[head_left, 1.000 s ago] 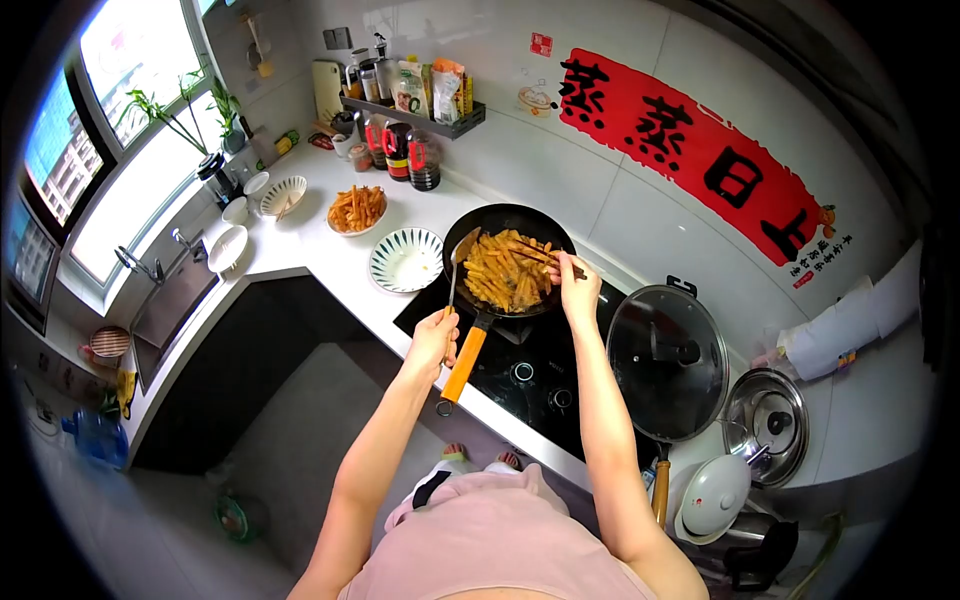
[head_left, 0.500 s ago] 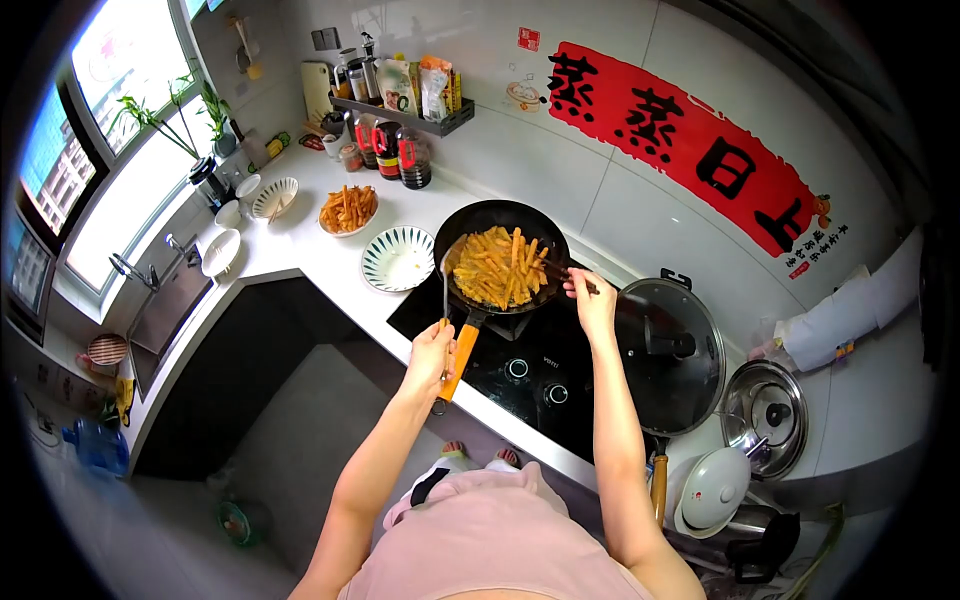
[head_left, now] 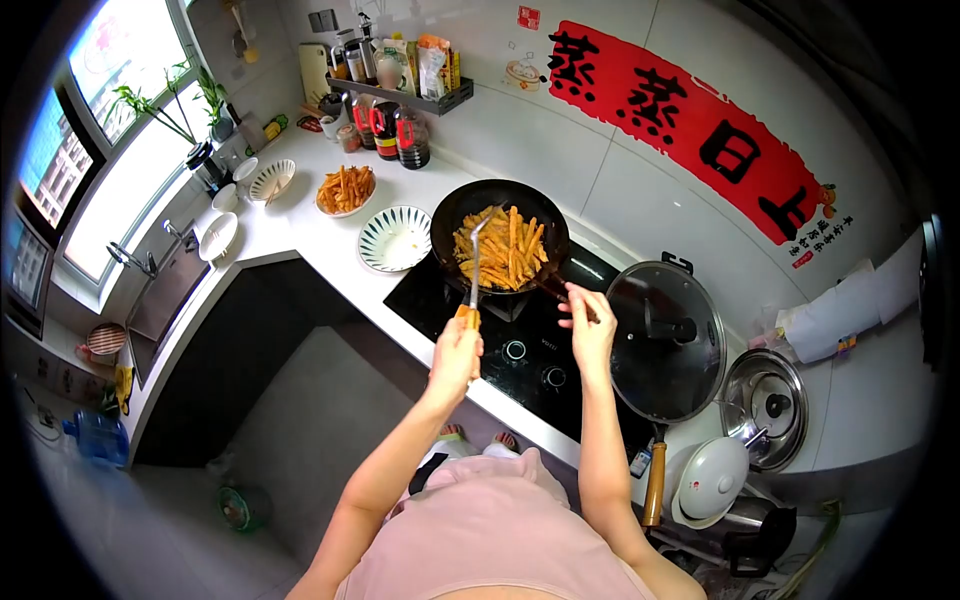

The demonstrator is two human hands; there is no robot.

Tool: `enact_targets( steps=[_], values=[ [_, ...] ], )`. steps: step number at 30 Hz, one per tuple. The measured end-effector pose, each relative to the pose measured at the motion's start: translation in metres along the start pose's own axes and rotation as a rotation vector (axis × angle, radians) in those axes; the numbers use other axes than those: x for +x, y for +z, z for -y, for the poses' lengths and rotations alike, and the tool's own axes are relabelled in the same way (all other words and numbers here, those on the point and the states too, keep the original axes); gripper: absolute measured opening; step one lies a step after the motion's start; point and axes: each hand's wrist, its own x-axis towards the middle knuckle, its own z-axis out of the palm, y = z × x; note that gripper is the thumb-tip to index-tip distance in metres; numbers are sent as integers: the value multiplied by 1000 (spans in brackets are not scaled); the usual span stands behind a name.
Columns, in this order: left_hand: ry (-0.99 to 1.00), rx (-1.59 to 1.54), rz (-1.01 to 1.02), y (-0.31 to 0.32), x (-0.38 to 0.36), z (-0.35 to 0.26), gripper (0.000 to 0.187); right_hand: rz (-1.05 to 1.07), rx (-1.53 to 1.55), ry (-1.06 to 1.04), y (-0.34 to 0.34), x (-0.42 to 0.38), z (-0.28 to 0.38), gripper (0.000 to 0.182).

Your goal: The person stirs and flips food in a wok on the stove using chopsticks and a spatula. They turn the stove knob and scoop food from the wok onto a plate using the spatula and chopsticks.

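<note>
A black wok (head_left: 446,215) full of orange-yellow fried strips (head_left: 505,250) stands on the black induction hob (head_left: 520,345). My left hand (head_left: 457,350) is closed on the shaft of a metal spoon (head_left: 475,262), whose bowl rests among the strips in the wok's middle. That hand lies over the wok's orange handle (head_left: 467,317), of which only a short piece shows. My right hand (head_left: 590,325) grips dark chopsticks (head_left: 548,288). Their tips point at the wok's near right rim.
Left of the wok are a patterned bowl (head_left: 395,238) and a plate of fried strips (head_left: 345,190). A glass-lidded pan (head_left: 668,345) with an orange handle, a steel lid (head_left: 765,405) and a white lid (head_left: 712,480) stand right. Bottles (head_left: 400,135), small bowls and a sink (head_left: 165,290) lie left.
My right hand has drawn the chopsticks back out of the strips toward the near rim. My left hand has shifted right, bringing the spoon from the wok's left side to its middle.
</note>
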Motion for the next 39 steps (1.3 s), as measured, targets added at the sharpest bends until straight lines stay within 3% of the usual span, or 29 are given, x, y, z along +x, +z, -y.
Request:
enact_targets(
  steps=[3, 6, 7, 9, 11, 13, 15, 17, 19, 21, 23, 27, 31, 33, 34, 39],
  values=[
    [95, 256, -23, 29, -7, 24, 29, 90, -30, -23, 7, -13, -2, 20],
    [187, 318, -12, 57, -8, 51, 33, 58, -54, -35, 6, -19, -10, 20],
    [333, 348, -12, 63, -1, 72, 35, 63, -95, -42, 4, -22, -12, 21],
    [425, 338, 44, 74, -3, 80, 38, 59, -38, -19, 2, -29, -13, 20],
    [354, 310, 75, 86, -14, 67, 38, 50, -298, -105, -5, -32, -11, 22],
    [367, 255, 95, 94, -15, 67, 40, 51, -280, -92, -8, -31, -17, 24],
    [412, 255, 93, 103, -14, 68, 41, 168, -194, 118, -12, -30, -7, 27],
    [454, 254, 90, 108, -14, 70, 42, 305, 162, 196, -15, -24, -12, 26],
    [595, 361, 80, 110, -15, 75, 46, 335, 276, 270, -18, -21, -12, 22],
    [599, 386, 97, 108, -15, 80, 54, 325, 302, 292, -17, -20, -13, 20],
    [775, 608, 102, 101, -15, 76, 64, 314, 330, 313, -16, -19, -14, 19],
    [648, 419, 220, 66, -16, 78, 44, 286, 357, 332, -15, -17, -15, 18],
    [500, 562, -63, 32, 4, 121, 24, 281, 329, 372, -22, -12, -8, 20],
    [512, 808, -158, 22, 19, 148, 30, 277, 327, 364, -25, -9, -11, 21],
    [499, 902, -163, 21, 23, 151, 43, 277, 326, 361, -27, -9, -12, 23],
    [462, 1010, -144, 28, 49, 171, 56, 249, 310, 383, -33, -10, -8, 26]
  ],
)
